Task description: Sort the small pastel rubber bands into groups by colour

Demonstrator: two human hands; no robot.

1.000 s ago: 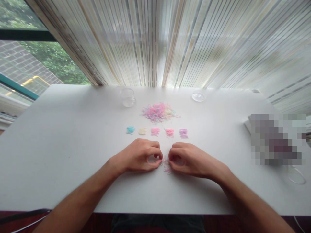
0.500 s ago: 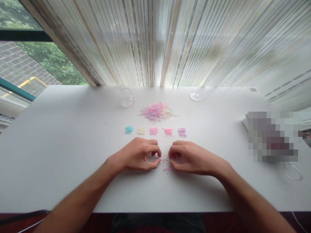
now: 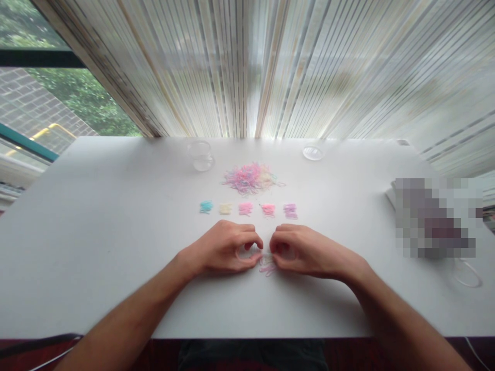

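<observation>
Near the front middle of the white table, my left hand (image 3: 232, 247) is bent over a few small pale pink and whitish rubber bands (image 3: 266, 269). Its thumb and index tips stand slightly apart beside them. Facing it, my right hand (image 3: 299, 251) has thumb and index pinched together at the right side of these bands, seemingly on one of them; the tips are partly hidden. Beyond the hands lies a row of small sorted bundles: turquoise (image 3: 206, 207), cream (image 3: 225, 208), pink (image 3: 245, 208), coral pink (image 3: 268, 210) and purple (image 3: 290, 211).
A loose heap of mixed pastel rubber bands (image 3: 249, 178) lies behind the row. At the back stand a clear round container (image 3: 201, 156) and a clear lid (image 3: 313, 153). A blurred-out object (image 3: 433, 219) with a white cord (image 3: 469, 275) sits at the right.
My left hand has shifted a little right, closer to the right hand, and its thumb and index tips have parted slightly. The right hand stays almost in place. The bundles are unchanged.
</observation>
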